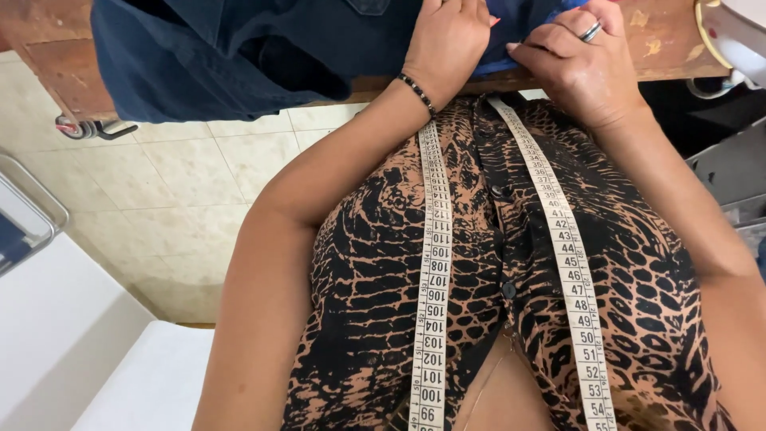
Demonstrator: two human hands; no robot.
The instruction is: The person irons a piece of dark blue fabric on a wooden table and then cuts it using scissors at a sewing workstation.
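Dark blue denim cloth (239,56) lies on a wooden table (56,56) and hangs over its near edge. My left hand (447,40), with a beaded bracelet at the wrist, presses down on the cloth near the table edge. My right hand (578,60), wearing a ring, pinches a fold of the same cloth just beside it. A white measuring tape (435,263) hangs from my neck in two strands down my patterned black and tan top.
Pale floor tiles (175,191) show below the table. A white surface (72,343) sits at the lower left, with a metal-framed object (24,215) above it. Part of a white machine (738,32) and grey parts stand at the right edge.
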